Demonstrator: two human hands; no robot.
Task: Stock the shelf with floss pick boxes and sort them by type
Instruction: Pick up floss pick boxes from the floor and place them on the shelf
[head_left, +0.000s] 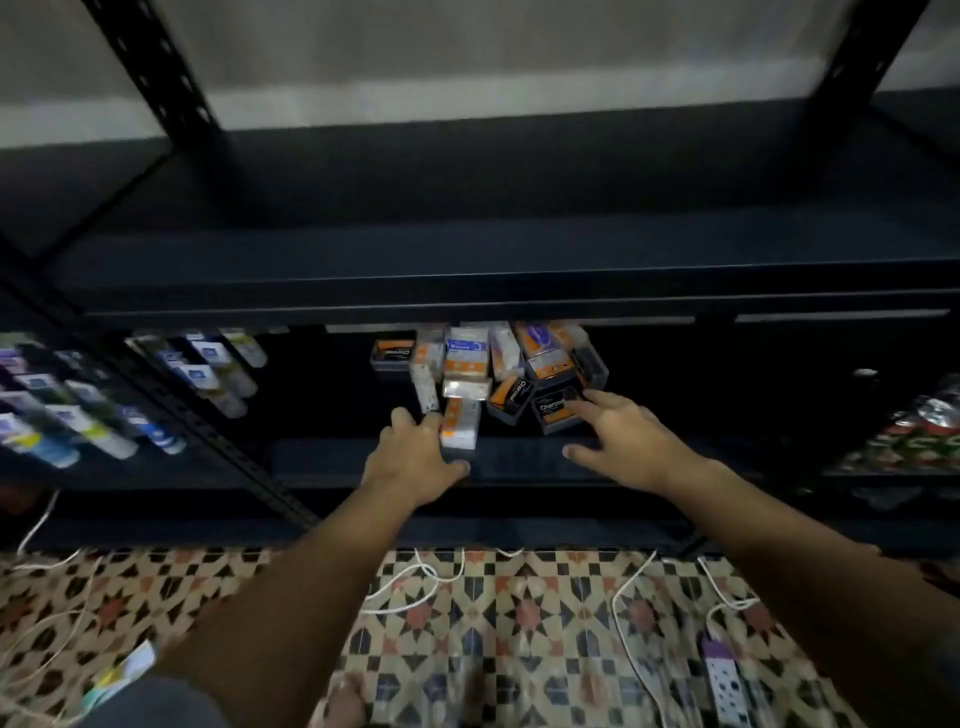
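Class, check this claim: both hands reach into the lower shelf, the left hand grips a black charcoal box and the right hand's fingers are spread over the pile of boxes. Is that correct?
One detail is wrong. In the head view the left hand grips a white and orange box, not a black charcoal one. The black charcoal box lies under the right hand's spread fingers. The rest stands.

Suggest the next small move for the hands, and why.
Probably the left hand draws the white box it grips clear of the jumbled pile: white and black boxes lie mixed there, while the right hand, fingers spread, touches a black charcoal box.
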